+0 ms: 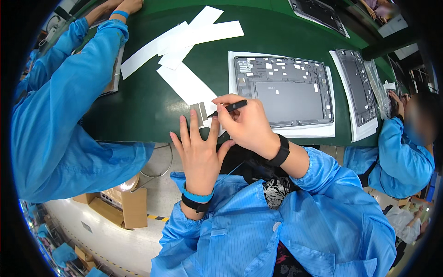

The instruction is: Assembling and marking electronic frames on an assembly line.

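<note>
My right hand (247, 122) grips a pair of black tweezers (236, 106), pinched near the middle, with the tip pointing down and left. The tip reaches a grey adhesive piece (199, 114) at the near end of a white paper strip (182, 83). My left hand (198, 152) lies with fingers spread, the fingertips on and beside that strip close to the grey piece; it holds nothing. To the right of my hands, a dark tablet housing (290, 101) with small white stickers lies on a white sheet (295, 132).
More white strips (194, 37) overlap farther back on the green table (138, 111). A second dark housing (356, 87) lies at right, another (320, 14) at the back. Co-workers in blue sit at left (69, 115) and right (406, 152). A cardboard box (134, 207) stands on the floor.
</note>
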A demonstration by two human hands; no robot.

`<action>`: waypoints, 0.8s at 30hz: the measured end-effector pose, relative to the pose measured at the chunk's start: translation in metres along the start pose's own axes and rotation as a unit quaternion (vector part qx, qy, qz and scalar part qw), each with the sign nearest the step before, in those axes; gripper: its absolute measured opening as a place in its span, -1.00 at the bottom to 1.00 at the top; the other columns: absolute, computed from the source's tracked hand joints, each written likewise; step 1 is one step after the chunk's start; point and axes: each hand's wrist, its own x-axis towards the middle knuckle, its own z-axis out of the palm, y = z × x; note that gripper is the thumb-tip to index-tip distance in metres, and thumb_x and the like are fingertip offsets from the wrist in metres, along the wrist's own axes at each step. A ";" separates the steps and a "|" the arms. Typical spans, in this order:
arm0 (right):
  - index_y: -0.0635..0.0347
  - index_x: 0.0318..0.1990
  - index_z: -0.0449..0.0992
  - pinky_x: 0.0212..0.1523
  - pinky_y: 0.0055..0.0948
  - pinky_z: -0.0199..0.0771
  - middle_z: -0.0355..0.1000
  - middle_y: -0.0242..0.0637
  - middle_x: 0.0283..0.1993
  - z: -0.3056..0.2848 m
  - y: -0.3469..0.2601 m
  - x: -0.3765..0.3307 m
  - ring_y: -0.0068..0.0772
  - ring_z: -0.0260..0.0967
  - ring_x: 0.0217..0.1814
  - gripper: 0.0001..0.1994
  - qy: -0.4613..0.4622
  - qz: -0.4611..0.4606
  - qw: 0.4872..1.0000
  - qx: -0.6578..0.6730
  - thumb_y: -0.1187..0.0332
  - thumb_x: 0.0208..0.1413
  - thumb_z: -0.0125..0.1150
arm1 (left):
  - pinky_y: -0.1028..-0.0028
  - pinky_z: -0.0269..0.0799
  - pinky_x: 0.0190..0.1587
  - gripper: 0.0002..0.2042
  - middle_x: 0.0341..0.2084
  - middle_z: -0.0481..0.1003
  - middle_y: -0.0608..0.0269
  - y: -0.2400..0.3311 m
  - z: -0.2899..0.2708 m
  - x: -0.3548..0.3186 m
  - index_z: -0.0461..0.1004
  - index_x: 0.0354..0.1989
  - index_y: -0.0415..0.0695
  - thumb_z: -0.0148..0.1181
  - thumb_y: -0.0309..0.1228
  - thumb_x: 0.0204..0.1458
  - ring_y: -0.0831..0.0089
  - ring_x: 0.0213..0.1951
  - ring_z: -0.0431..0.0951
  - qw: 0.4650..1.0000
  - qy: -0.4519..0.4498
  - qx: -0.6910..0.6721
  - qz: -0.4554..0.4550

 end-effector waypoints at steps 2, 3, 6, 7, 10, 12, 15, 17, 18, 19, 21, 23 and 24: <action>0.39 -0.10 0.55 -0.56 -0.64 0.35 0.49 -0.33 -0.50 0.000 0.003 -0.005 -0.69 0.36 -0.57 -0.80 0.015 0.025 0.994 0.106 0.46 0.23 0.09 | -0.31 -0.08 0.28 -0.38 0.36 0.08 -0.11 0.002 -0.001 0.000 0.38 0.26 0.14 0.27 0.01 0.00 -0.21 0.36 0.03 1.000 -0.004 0.003 0.004; 0.39 -0.09 0.54 -0.55 -0.64 0.37 0.49 -0.33 -0.48 -0.004 0.001 -0.007 -0.69 0.36 -0.57 -0.80 0.043 0.023 0.986 0.157 0.45 0.24 0.09 | -0.34 -0.05 0.24 -0.39 0.34 0.10 -0.15 0.003 -0.001 0.000 0.39 0.25 0.12 0.25 0.05 0.00 -0.24 0.35 0.05 1.000 0.010 -0.003 0.010; 0.38 -0.10 0.53 -0.56 -0.64 0.37 0.46 -0.36 -0.52 -0.041 -0.016 -0.005 -0.69 0.39 -0.54 -0.80 0.084 0.019 0.973 0.215 0.43 0.21 0.13 | -0.36 -0.03 0.22 -0.37 0.32 0.11 -0.20 0.003 -0.001 0.003 0.39 0.24 0.09 0.24 0.08 0.00 -0.29 0.34 0.05 0.999 0.020 -0.014 0.025; 0.38 -0.10 0.53 -0.57 -0.64 0.37 0.46 -0.37 -0.52 -0.060 -0.016 -0.007 -0.68 0.39 -0.55 -0.80 0.089 0.010 0.974 0.208 0.43 0.21 0.13 | -0.33 -0.05 0.25 -0.38 0.34 0.09 -0.16 0.004 -0.002 0.005 0.38 0.26 0.11 0.26 0.04 0.01 -0.28 0.35 0.03 1.000 0.014 -0.018 0.008; 0.37 -0.10 0.54 -0.58 -0.63 0.37 0.45 -0.37 -0.53 -0.137 -0.002 -0.018 -0.67 0.38 -0.56 -0.80 0.158 -0.012 0.977 0.142 0.43 0.20 0.14 | -0.20 -0.06 0.30 -0.50 0.34 0.13 -0.12 0.021 -0.005 0.007 0.38 0.23 -0.06 0.23 -0.25 0.10 -0.23 0.36 0.06 0.996 0.088 -0.022 -0.012; 0.38 -0.09 0.54 -0.57 -0.64 0.34 0.43 -0.37 -0.56 -0.203 0.018 -0.032 -0.68 0.33 -0.59 -0.78 0.204 0.016 0.974 0.093 0.41 0.20 0.14 | -0.04 0.07 0.30 -0.58 0.27 0.22 -0.12 0.052 -0.018 0.013 0.42 0.15 -0.19 0.20 -0.40 0.09 -0.17 0.30 0.19 0.979 0.151 -0.126 0.047; 0.39 -0.09 0.53 -0.47 -0.61 0.39 0.37 -0.42 -0.61 -0.274 0.046 -0.061 -0.67 0.27 -0.61 -0.77 0.191 0.053 0.966 0.164 0.40 0.21 0.11 | 0.12 0.28 0.20 -0.64 0.16 0.32 -0.17 0.124 -0.010 0.032 0.43 0.06 -0.28 0.20 -0.45 0.09 -0.13 0.18 0.35 0.950 0.052 -0.259 0.168; 0.39 -0.10 0.53 -0.34 -0.56 0.43 0.29 -0.47 -0.66 -0.293 0.057 -0.073 -0.66 0.23 -0.62 -0.77 0.175 0.054 0.973 0.143 0.41 0.21 0.10 | 0.12 0.30 0.19 -0.64 0.14 0.32 -0.18 0.171 0.005 0.044 0.42 0.06 -0.30 0.20 -0.44 0.09 -0.14 0.17 0.35 0.935 0.007 -0.289 0.208; 0.38 -0.11 0.52 -0.28 -0.54 0.44 0.28 -0.48 -0.65 -0.294 0.057 -0.077 -0.67 0.21 -0.61 -0.78 0.161 0.068 0.977 0.124 0.41 0.22 0.09 | 0.14 0.31 0.18 -0.62 0.13 0.33 -0.19 0.188 0.014 0.049 0.39 0.07 -0.33 0.20 -0.43 0.08 -0.14 0.16 0.36 0.929 -0.007 -0.289 0.229; 0.37 -0.11 0.52 -0.28 -0.54 0.44 0.30 -0.48 -0.64 -0.292 0.058 -0.079 -0.67 0.22 -0.60 -0.78 0.153 0.067 0.979 0.120 0.40 0.22 0.09 | 0.15 0.32 0.18 -0.60 0.12 0.33 -0.19 0.200 0.023 0.054 0.37 0.07 -0.35 0.21 -0.42 0.08 -0.14 0.15 0.36 0.924 -0.021 -0.289 0.252; 0.33 -0.11 0.52 -0.32 -0.56 0.43 0.35 -0.48 -0.58 -0.292 0.060 -0.079 -0.66 0.29 -0.53 -0.79 0.136 0.057 0.984 0.096 0.38 0.22 0.10 | 0.15 0.33 0.18 -0.58 0.13 0.32 -0.19 0.213 0.038 0.061 0.36 0.08 -0.37 0.21 -0.42 0.08 -0.14 0.15 0.36 0.926 -0.010 -0.268 0.264; 0.32 -0.12 0.53 -0.33 -0.57 0.44 0.35 -0.48 -0.54 -0.292 0.059 -0.077 -0.68 0.30 -0.51 -0.80 0.118 0.057 0.987 0.093 0.39 0.22 0.11 | 0.15 0.34 0.17 -0.57 0.14 0.32 -0.19 0.221 0.049 0.067 0.34 0.09 -0.39 0.21 -0.42 0.08 -0.13 0.15 0.37 0.928 0.004 -0.246 0.278; 0.34 -0.12 0.52 -0.28 -0.55 0.48 0.32 -0.50 -0.56 -0.289 0.057 -0.075 -0.71 0.24 -0.55 -0.81 0.110 0.062 0.988 0.089 0.41 0.22 0.10 | 0.15 0.34 0.18 -0.57 0.15 0.31 -0.18 0.221 0.053 0.065 0.34 0.10 -0.39 0.21 -0.42 0.08 -0.12 0.16 0.36 0.931 0.006 -0.237 0.277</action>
